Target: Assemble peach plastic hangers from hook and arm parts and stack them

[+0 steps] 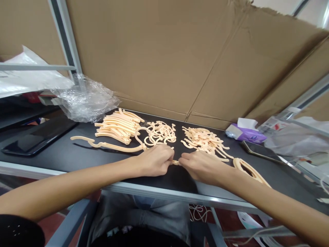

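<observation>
My left hand (pixel 156 160) is closed at the middle of a peach plastic hanger (pixel 120 148); its long notched arm reaches out to the left and its hook curves up behind my knuckles. Close on the right, my right hand (pixel 199 166) pinches with bent fingers. A short peach piece (pixel 175 162) bridges the small gap between both hands; whether it belongs to the hanger is hidden by my fingers. Behind lie a stack of hanger arms (pixel 118 125), a heap of hooks (pixel 161 133) and a pile of curved peach parts (pixel 204 140).
A looped peach hanger piece (pixel 250 171) lies beside my right forearm. Farther right are a purple tissue pack (pixel 250 133) and a phone (pixel 260 151). At left sit a glossy black panel (pixel 38 135) and crumpled clear plastic (pixel 87 97). Cardboard (pixel 159 51) walls the back of the black table (pixel 89 161).
</observation>
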A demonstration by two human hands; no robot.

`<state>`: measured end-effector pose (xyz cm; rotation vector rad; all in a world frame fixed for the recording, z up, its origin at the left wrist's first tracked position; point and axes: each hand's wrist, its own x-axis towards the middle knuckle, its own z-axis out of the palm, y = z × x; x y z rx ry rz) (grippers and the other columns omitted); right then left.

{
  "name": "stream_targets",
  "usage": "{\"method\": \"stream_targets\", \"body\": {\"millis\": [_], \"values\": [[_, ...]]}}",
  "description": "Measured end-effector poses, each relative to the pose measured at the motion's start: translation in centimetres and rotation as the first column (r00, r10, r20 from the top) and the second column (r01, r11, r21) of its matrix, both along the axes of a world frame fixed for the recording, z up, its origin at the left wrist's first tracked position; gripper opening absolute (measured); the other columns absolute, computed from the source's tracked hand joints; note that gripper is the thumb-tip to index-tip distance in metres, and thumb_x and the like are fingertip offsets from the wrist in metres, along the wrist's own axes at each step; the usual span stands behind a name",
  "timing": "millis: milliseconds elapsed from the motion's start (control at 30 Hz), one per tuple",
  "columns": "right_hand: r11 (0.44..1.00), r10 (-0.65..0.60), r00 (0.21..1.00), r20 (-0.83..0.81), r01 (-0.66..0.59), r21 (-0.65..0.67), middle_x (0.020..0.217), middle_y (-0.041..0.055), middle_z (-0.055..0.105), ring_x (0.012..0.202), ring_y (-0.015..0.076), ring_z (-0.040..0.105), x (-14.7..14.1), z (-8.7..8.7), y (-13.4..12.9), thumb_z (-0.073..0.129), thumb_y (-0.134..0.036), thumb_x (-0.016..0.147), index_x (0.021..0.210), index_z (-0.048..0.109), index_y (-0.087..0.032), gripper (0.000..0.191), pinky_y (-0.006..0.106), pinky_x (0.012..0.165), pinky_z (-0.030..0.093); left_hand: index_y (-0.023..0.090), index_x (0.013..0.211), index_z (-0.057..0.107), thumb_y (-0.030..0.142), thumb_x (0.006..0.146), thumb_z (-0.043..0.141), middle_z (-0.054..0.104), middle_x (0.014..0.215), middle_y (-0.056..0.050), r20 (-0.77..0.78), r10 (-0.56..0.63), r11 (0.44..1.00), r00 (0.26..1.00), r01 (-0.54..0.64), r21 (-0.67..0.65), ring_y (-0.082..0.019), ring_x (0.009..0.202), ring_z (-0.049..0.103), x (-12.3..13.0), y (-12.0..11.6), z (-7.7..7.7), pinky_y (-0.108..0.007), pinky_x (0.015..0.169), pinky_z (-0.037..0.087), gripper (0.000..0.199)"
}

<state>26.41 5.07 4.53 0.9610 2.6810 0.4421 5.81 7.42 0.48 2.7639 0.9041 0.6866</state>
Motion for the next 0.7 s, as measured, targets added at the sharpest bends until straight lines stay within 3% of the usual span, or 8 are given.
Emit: {"method": "stream_targets", "body": {"millis": [300, 467, 700], "values": [[0.979, 0.122, 0.962, -0.243, -0.076, 0.191, 0.067, 0.0039, 0.058, 0.052, 0.0125, 0.042, 1.3, -2.9, -0.3, 0.041, -0.009, 0.094, 0.075, 0.06, -0.015, 0.027, 0.033, 0.053, 0.017, 0.018, 0.089, 0.059, 0.012, 0.087, 0.054, 0.065, 0.088, -0.003, 0.033, 0.017, 1.0, 0.999, -0.016, -0.027, -0.019, 0.087, 0.062, 0.1, -0.6, 0.0, -0.029, 0.075, 0.048, 0.009], [0.966, 0.145, 0.937, -0.318, -0.065, 0.248, 0.066, 0.0031, 0.056, 0.052, 0.0129, 0.044, 1.4, -3.1, -0.8, 0.04, -0.012, 0.096, 0.073, 0.06, -0.016, 0.031, 0.033, 0.052, 0.021, 0.017, 0.089, 0.061, 0.014, 0.091, 0.053, 0.066, 0.09, -0.005, 0.028, 0.019, 0.999, 0.999, -0.018, -0.031, -0.02, 0.088, 0.063, 0.1, -0.8, 0.2, -0.031, 0.08, 0.05, 0.009], [0.972, 0.111, 0.871, -0.479, 0.005, 0.234, 0.069, 0.0045, 0.06, 0.058, 0.0144, 0.051, 2.0, -3.0, -0.6, 0.039, -0.02, 0.101, 0.076, 0.064, -0.016, 0.036, 0.031, 0.055, 0.027, 0.015, 0.093, 0.062, 0.018, 0.096, 0.05, 0.067, 0.09, -0.007, 0.034, 0.021, 0.993, 0.999, -0.025, 0.118, -0.02, 0.085, 0.062, 0.1, -1.0, 0.8, -0.032, 0.077, 0.05, 0.013]]}}
